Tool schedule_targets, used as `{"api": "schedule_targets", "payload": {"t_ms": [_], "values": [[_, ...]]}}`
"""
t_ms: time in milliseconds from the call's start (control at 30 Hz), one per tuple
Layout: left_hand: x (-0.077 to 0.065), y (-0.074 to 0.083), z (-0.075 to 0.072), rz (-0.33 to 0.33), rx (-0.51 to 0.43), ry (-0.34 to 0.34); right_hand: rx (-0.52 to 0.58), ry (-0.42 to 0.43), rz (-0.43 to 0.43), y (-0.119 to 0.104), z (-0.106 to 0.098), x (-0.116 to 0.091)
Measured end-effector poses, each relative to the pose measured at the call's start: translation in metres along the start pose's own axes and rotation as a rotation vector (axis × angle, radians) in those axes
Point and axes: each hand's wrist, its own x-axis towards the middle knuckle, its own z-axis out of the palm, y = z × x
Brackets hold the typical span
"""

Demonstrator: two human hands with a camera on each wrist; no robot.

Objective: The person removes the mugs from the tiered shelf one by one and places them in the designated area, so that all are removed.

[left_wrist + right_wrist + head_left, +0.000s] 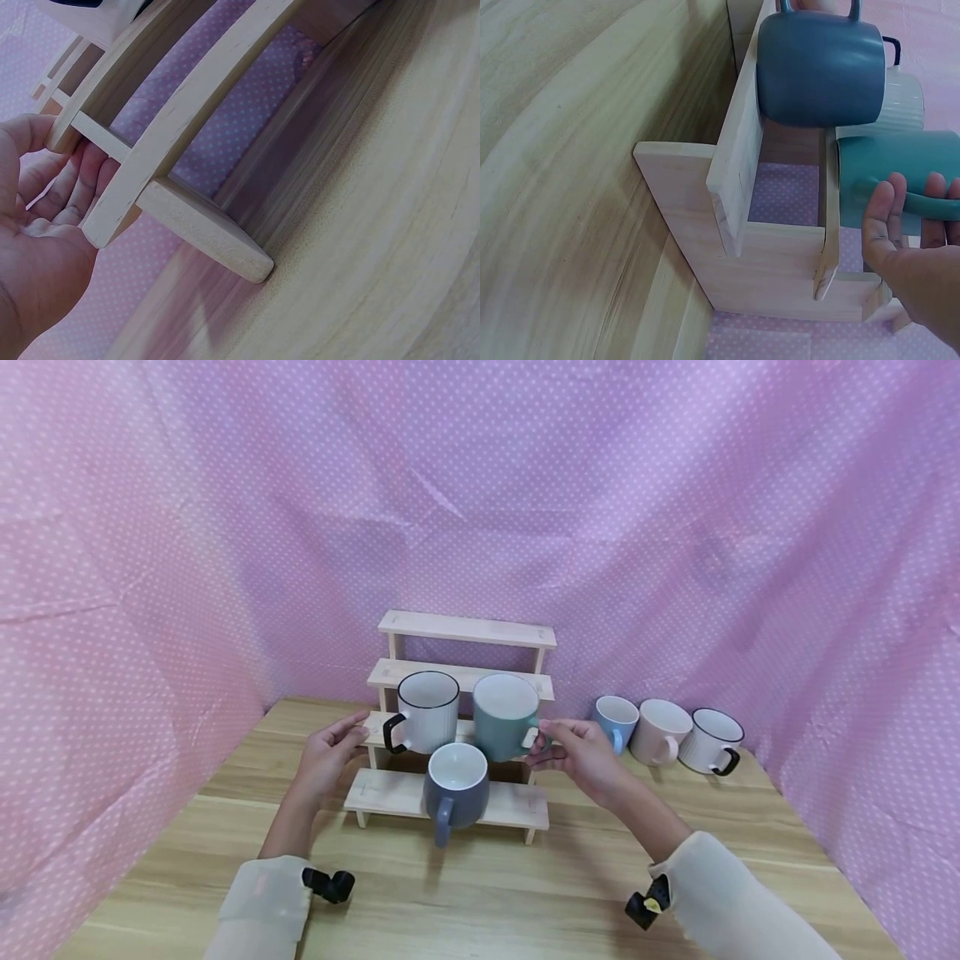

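Observation:
My left hand (327, 752) grips the left end of a tiered wooden shelf (528, 806) at its second step, thumb above and fingers below, as the left wrist view shows. On that step stands a white ribbed mug (435, 722) with a black rim and handle turned left. Beside it is a green mug (498, 727), upright, its handle pointing right. The fingers of my right hand (581, 756) hold that handle; the right wrist view shows them around it. A grey-blue mug (459, 793) sits on the lowest step, handle toward me.
Right of the shelf, a light blue mug (615, 717), a pale pink mug (660, 735) and a second white mug (708, 743) with a black handle stand in a row on the wooden table (450, 902). A pink dotted cloth (480, 510) hangs behind.

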Motion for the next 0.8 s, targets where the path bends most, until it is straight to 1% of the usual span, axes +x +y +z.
{"api": "schedule_targets", "payload": {"t_ms": [200,300,433,633,800], "values": [[0.001,-0.001,0.0,0.008,0.013,-0.006,0.013,0.028,-0.024,0.001,-0.003,-0.003],[0.0,-0.001,-0.001,0.01,0.016,-0.01,0.002,0.039,-0.026,0.001,-0.006,-0.006],[0.0,0.0,-0.001,0.008,0.018,-0.012,-0.008,0.022,-0.041,0.001,-0.01,-0.009],[0.0,0.0,-0.001,0.002,0.026,-0.011,0.009,-0.007,-0.109,0.0,-0.015,-0.015],[0.001,0.0,-0.001,0.016,0.021,-0.017,0.035,-0.022,-0.163,-0.005,-0.019,-0.019]]}}
